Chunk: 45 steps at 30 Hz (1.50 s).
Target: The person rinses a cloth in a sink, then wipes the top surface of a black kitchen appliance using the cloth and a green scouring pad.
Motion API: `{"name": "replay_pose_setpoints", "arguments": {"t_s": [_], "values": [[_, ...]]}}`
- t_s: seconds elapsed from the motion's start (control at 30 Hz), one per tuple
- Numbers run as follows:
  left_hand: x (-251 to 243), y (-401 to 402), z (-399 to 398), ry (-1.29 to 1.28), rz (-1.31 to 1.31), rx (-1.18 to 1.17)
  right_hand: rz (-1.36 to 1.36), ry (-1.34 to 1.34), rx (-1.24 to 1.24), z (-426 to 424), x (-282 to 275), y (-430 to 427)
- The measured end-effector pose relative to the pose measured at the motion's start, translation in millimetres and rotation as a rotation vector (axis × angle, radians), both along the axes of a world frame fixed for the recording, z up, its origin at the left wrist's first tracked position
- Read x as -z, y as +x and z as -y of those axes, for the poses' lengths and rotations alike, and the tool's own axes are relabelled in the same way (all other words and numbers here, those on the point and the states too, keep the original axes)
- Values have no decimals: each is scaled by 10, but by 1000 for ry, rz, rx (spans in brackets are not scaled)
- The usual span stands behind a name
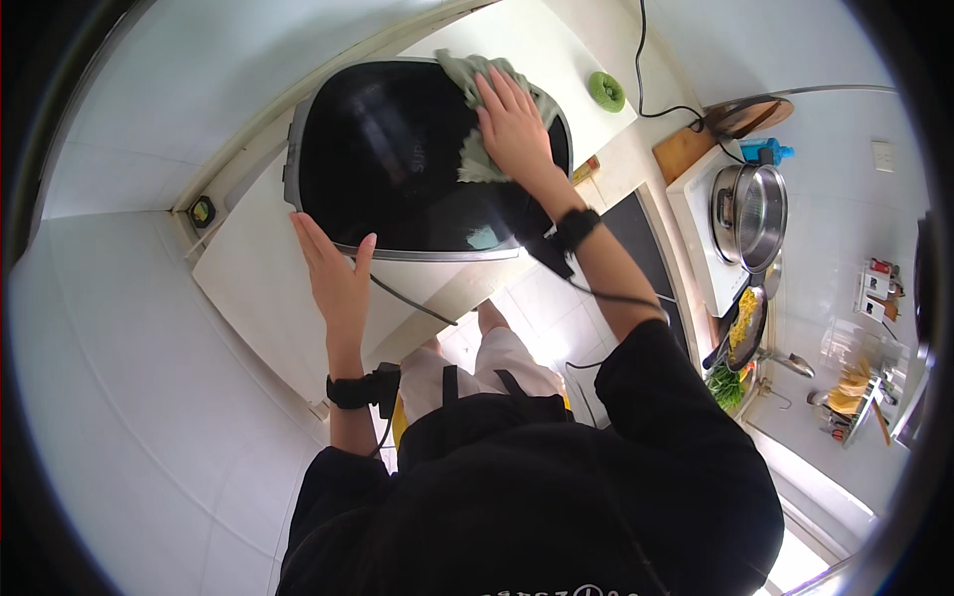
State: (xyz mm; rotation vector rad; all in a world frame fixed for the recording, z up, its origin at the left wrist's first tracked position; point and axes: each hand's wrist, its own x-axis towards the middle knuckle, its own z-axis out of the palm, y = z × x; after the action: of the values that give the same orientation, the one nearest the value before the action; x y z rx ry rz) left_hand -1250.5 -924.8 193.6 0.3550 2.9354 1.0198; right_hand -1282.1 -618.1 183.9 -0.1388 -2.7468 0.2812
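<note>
A large kitchen appliance (373,141) with a glossy black top and grey rim sits on a white surface. The top bears a maker's lettering. My right hand (513,127) lies over a crumpled grey-green cloth (477,153), pressing it against the right part of the top. The cloth spreads out past the fingers toward the far right corner. At the near left corner, my left hand (334,272) touches the rim with its fingertips, thumb spread apart from the fingers. The palm side of both hands is hidden.
A green scouring ring (607,92) lies beyond the appliance. On the right counter are a steel pot (756,216) on a white cooktop (689,216), a pan (747,328) with yellow food, leafy greens (724,386) and cutting boards (686,153). A black cable (414,303) hangs near my left hand.
</note>
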Motion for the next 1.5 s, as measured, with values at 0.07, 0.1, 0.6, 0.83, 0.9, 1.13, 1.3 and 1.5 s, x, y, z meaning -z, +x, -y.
{"name": "replay_pose_setpoints", "arguments": {"t_s": [0.07, 0.1, 0.6, 0.83, 0.9, 1.13, 1.3, 1.5], "values": [[-26, -14, 1, 5, 4, 7, 31, -54, 26, 102, -67, 368], [-17, -14, 6, 7, -13, 16, 49, -82, 35, 202, -100, 565], [104, -70, -1, -16, -50, 41, -44, -913, 114, 937, -598, 1718], [5, 9, -25, 36, 106, -137, -224, -1041, 209, -458, -898, 1117], [32, 89, -90, 82, 98, -310, -306, -1103, 188, -916, -927, 728], [41, 522, -930, 450, 152, -866, -62, -1080, 133, -2233, -82, -522], [49, 760, -1407, 769, 205, -985, 72, -42, 174, -2509, 467, -273], [52, 921, -1651, 907, 341, -1070, 307, -4, 273, -2489, 719, 198]]}}
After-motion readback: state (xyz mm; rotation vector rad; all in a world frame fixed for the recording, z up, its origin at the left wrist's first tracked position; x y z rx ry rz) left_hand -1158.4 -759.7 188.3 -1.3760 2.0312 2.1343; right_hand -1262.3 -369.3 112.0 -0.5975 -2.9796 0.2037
